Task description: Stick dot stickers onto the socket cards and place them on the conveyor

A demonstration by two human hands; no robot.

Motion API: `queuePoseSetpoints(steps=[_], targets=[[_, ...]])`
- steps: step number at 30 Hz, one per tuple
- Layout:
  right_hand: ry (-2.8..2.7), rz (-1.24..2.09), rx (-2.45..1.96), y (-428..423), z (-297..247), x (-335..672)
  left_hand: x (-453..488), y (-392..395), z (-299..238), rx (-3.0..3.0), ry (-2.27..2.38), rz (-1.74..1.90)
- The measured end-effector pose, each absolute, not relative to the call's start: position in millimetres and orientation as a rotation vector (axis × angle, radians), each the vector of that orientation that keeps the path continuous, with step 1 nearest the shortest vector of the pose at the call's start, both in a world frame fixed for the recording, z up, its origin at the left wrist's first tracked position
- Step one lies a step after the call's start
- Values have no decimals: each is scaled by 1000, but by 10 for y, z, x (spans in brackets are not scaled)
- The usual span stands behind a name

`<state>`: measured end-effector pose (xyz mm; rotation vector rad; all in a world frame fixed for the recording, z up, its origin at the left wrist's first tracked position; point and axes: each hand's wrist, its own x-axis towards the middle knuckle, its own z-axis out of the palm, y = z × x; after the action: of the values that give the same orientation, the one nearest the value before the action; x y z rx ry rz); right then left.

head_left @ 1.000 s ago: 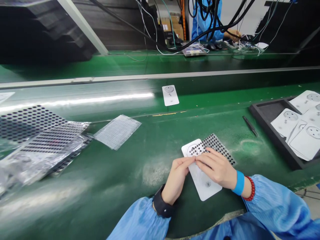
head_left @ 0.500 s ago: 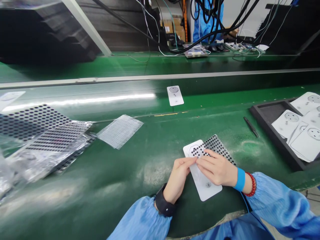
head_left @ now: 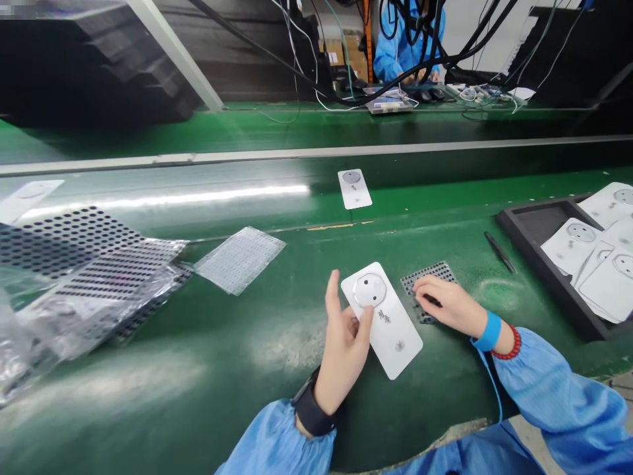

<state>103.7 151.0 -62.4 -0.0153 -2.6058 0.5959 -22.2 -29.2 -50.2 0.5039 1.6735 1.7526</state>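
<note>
Your left hand [head_left: 343,343] is clamped on the lower left edge of a white socket panel [head_left: 390,323], with one finger over the face beside its round socket recess [head_left: 370,290] and your thumb [head_left: 333,295] standing up clear. You can't tell whether the panel is lifted off the belt. Your right hand [head_left: 445,305] is well apart from the left, fingers together, resting on a black-dotted perforated sheet [head_left: 428,289] just beside the panel. Whether that hand grips the sheet, you can't tell. A black watch [head_left: 310,410] sits on your left wrist; a blue wristband [head_left: 489,331] and red bead bracelet [head_left: 507,346] sit on your right, with blue sleeves [head_left: 558,402] behind them.

Further out on the green conveyor belt [head_left: 222,396]: a second white panel [head_left: 355,189] lies ahead, and a bagged sheet [head_left: 240,260] and bagged stack [head_left: 84,277] lie left. To the right, tweezers [head_left: 500,252] lie just beside a black foam tray [head_left: 519,247] holding more panels [head_left: 571,245]. Beyond the metal rail [head_left: 316,150], a co-worker [head_left: 400,49] works among black cables [head_left: 435,39].
</note>
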Motion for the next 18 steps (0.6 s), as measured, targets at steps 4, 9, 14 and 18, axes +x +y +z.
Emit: queuePoseSetpoints(steps=[4, 9, 14, 18], targets=[[-2328, 710, -180, 1448, -449, 1022, -187, -317, -438, 556, 1584, 1740], [-2249, 712, -52, 1082, -250, 893, -79, -320, -386, 622, 1477, 1661], [-2286, 641, 17, 978, -306, 866, -23, -361, -378, 636, 1417, 1625], [-2286, 640, 23, 984, -324, 882, -20, -378, -394, 665, 1412, 1629]])
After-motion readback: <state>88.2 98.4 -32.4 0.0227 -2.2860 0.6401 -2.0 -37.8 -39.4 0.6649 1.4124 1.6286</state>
